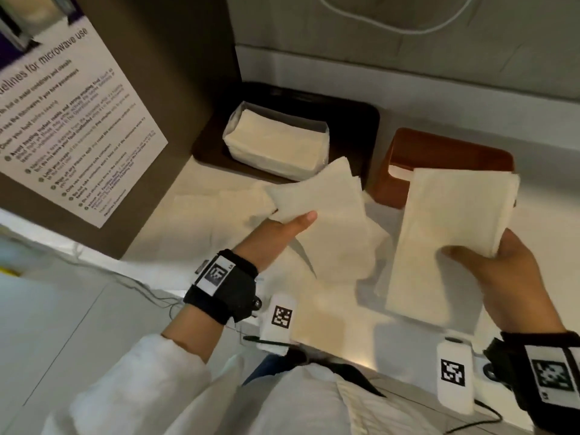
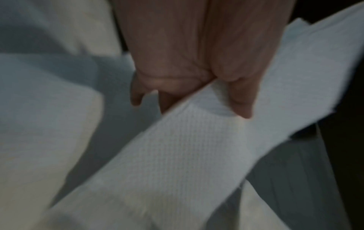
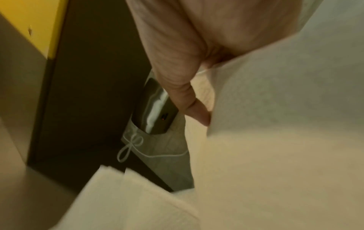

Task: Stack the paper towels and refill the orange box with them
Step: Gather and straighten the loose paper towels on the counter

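Head view gives the layout: left hand (image 1: 276, 233) holds a loose fan of paper towels (image 1: 326, 221), thumb on top, sheets splayed and misaligned at the far corners. Right hand (image 1: 502, 271) grips a squared stack of towels (image 1: 445, 240) by its near end, thumb across the top face, fingers hidden under it. Both bundles are held above the surface (image 1: 194, 227), near its middle. The orange box (image 1: 452, 152) sits toward the back right of the surface, rounded corners, smooth sides; the stack overlaps its near edge in view, contact not clear. More loose towels (image 1: 219, 202) lie flat on the surface under the left hand. At the back, a wrapped towel pack (image 1: 276, 139) in clear film sits on a dark tray (image 1: 351, 120), left of the box. A microwave-use notice (image 1: 69, 127) is stuck to a brown panel at the left edge.

Left wrist view adds texture the head view misses: the towel (image 2: 177, 152) has a fine embossed grid, thumb (image 2: 238, 99) pressing on top, other fingers curled beneath. Blurred.

Right wrist view shows only the thumb (image 3: 189, 99) clamped at the stack's edge (image 3: 275, 109), soft matte paper, plus a shiny metal object (image 3: 157, 109) in a grey fabric pocket with a white bow outline. What it is, can't tell.
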The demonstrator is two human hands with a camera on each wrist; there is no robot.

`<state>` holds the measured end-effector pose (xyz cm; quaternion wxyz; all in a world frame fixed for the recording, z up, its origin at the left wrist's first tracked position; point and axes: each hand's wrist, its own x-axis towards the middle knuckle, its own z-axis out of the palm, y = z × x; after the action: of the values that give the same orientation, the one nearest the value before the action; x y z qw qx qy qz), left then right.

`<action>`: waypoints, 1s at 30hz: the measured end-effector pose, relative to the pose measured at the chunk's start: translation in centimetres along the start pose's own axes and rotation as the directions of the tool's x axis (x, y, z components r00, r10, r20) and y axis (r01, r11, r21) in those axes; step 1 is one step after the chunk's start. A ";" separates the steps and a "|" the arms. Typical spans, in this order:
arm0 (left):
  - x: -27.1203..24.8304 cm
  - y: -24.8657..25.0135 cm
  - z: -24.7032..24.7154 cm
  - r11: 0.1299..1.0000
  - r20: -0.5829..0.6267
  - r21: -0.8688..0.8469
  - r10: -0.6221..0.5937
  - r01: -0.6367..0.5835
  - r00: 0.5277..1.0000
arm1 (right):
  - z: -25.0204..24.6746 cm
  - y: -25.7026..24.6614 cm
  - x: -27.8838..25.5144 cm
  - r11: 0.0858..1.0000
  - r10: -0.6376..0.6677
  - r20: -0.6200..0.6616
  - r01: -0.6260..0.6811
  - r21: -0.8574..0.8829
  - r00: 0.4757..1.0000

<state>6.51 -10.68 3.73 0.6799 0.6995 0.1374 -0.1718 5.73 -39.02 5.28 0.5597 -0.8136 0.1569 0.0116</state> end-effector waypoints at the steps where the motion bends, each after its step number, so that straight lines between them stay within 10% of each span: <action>1: -0.1 0.0 -0.6 0.998 -0.015 -0.059 -0.019 0.018 1.000 | -0.2 -0.7 0.0 0.993 0.003 0.033 -0.007 0.116 0.999; 5: -0.8 -0.6 -3.3 0.814 0.010 -0.572 0.127 -0.099 0.992 | 0.9 -2.8 0.4 0.867 -0.043 0.210 -0.068 0.494 0.977; 10: -1.0 -0.5 -8.9 0.755 -0.263 -0.627 0.023 -0.189 0.965 | 7.7 -1.5 -0.3 0.852 0.068 0.445 -0.284 0.440 0.893; 14: -1.4 -0.9 -13.5 0.828 -0.342 -0.536 -0.032 -0.167 0.939 | 14.1 -0.8 -0.9 0.922 0.167 0.559 -0.330 0.204 0.812; 17: -1.6 -2.1 -16.1 0.874 -0.307 -0.474 -0.050 -0.107 0.950 | 17.5 -0.4 -0.7 0.989 0.142 0.589 -0.086 -0.123 0.795; 22: -0.3 -5.4 -18.6 0.958 -0.249 -0.272 -0.157 0.086 0.956 | 19.6 1.1 -1.0 0.649 0.109 0.535 0.348 -0.676 0.838; 26: 0.7 -6.2 -19.9 0.967 -0.179 0.177 -0.150 0.182 0.972 | 20.1 1.1 -1.6 0.622 0.117 0.453 0.291 -0.727 0.884; 30: 0.5 -6.1 -20.1 0.922 -0.115 0.276 -0.249 0.271 0.962 | 21.1 0.0 -2.1 0.640 0.233 0.403 0.173 -0.749 0.885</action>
<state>5.48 9.57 -1.68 0.5358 0.7729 0.2287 -0.2515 7.01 -19.24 -2.17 0.1813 -0.9424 0.0122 0.2809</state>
